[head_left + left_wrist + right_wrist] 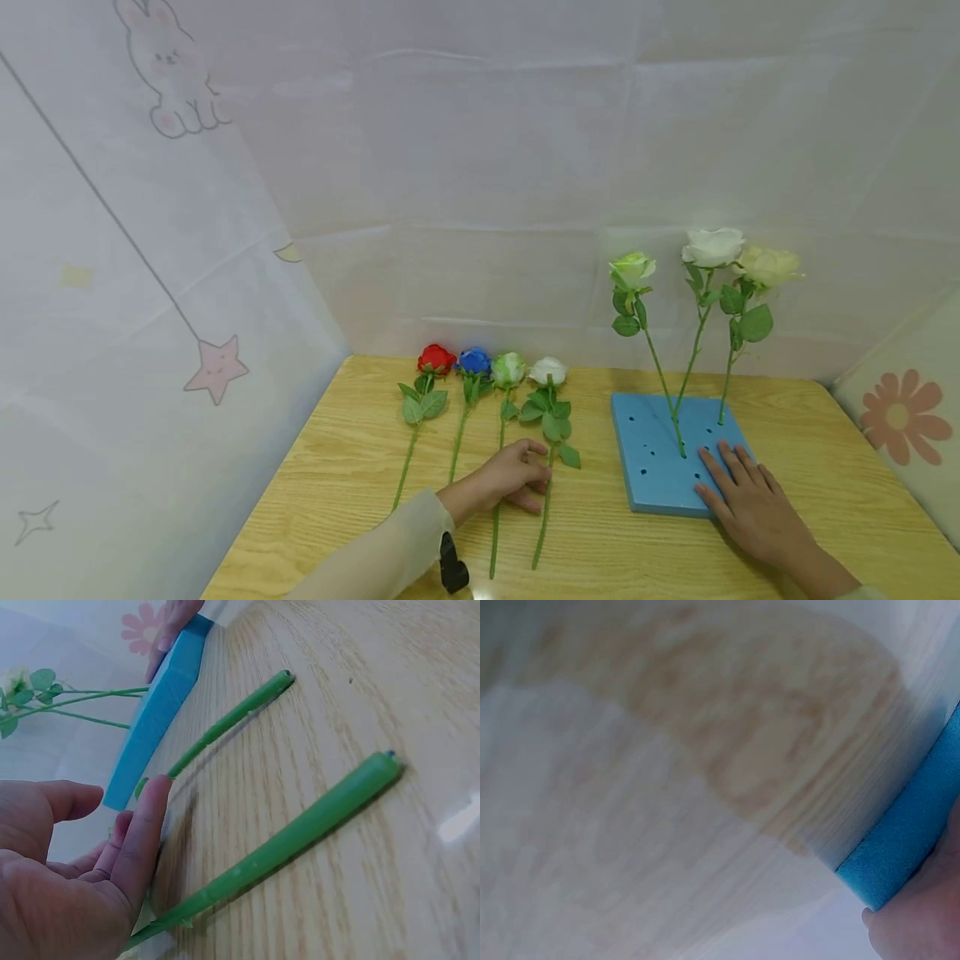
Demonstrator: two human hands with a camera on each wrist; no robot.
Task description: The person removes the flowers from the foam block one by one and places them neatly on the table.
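Note:
My left hand [516,477] hovers at the stem of a white artificial rose [548,372] lying on the table. In the left wrist view, its fingers [142,840] are loosely bent with a gap to the thumb, and nothing is gripped between them. Under this hand runs the stem of a green-and-white rose [508,370]. My right hand [757,504] rests with spread fingers on the near right corner of a blue foam block [660,492] with holes. Upright in that block stand a light green rose [632,271], a white rose [714,248] and a cream rose [769,267].
Left of the green-and-white rose lie a blue rose [474,362] and a red rose [436,359], stems toward me. All rest on a wood-grain table [322,500]. Behind it hangs a pale sheet [487,167], with a printed sheet [112,292] along the left side.

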